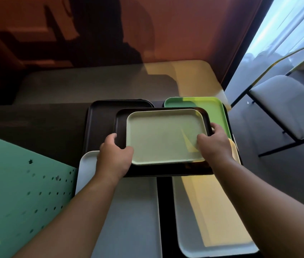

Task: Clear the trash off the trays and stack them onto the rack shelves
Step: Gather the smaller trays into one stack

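1. Both hands hold a small stack of two trays by its side edges: the left hand (114, 155) curls its fingers over the left rim of a dark tray (121, 127), and the right hand (214, 144) wraps the right rim, thumb resting on the pale green tray (163, 136) nested on top.
2. The stack sits above other trays: a second dark one (99, 116) behind left, a bright green one (208, 107) behind right, a white tray (128, 211) and a cream tray (208, 211) nearer the person.
3. No trash shows on any tray, so the step appears to be gathering cleared trays for stacking.
4. Next comes carrying the pair level to the rack; the green perforated panel (17, 192) at left may belong to it, though that is unclear.
5. Both forearms reach forward, roughly parallel, palms facing inward.
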A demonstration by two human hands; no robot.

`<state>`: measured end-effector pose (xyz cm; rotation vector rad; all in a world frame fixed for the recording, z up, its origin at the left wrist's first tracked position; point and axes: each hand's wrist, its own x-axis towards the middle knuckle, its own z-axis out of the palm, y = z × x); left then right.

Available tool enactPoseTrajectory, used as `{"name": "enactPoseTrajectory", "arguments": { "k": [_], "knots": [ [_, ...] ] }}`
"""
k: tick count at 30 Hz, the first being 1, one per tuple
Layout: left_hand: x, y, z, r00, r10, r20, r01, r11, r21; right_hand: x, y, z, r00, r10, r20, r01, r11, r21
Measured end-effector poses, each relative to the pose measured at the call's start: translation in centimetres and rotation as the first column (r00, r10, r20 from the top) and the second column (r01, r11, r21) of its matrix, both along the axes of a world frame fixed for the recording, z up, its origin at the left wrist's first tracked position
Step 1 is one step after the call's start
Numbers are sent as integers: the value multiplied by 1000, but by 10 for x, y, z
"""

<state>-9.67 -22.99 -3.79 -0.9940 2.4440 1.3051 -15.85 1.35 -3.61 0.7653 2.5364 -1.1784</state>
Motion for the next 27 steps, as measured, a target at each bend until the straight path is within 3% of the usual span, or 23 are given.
{"name": "enactPoseTrajectory", "arguments": {
  "k": [2,4,8,10,13,15,19,22,27],
  "knots": [
    [4,-3,10,997,38,-64,-38,999,7,-1,6,16,999,-28,15,29,999,-25],
    [5,-8,23,986,98,-133,-94,995,39,-2,18,28,990,-122,77,133,978,-162],
    [1,-12,53,916,316,-248,-256,935,245,14,30,47,933,-232,275,352,748,-562],
    [-2,-13,62,852,460,-250,-367,866,340,26,30,51,929,-238,284,367,685,-629],
    [-7,-13,58,719,680,-143,-534,672,512,44,33,51,917,-331,224,389,614,-687],
    [1,8,57,725,688,-36,-523,584,621,55,34,48,897,-395,198,399,533,-746],
    [30,92,62,874,482,63,-377,592,712,86,24,43,855,-515,64,355,492,-795],
    [46,124,53,861,505,51,-401,615,679,118,27,43,869,-493,29,309,497,-811],
    [73,140,50,848,525,-77,-452,790,414,162,69,39,964,-262,-50,107,554,-825]
  ]
}}
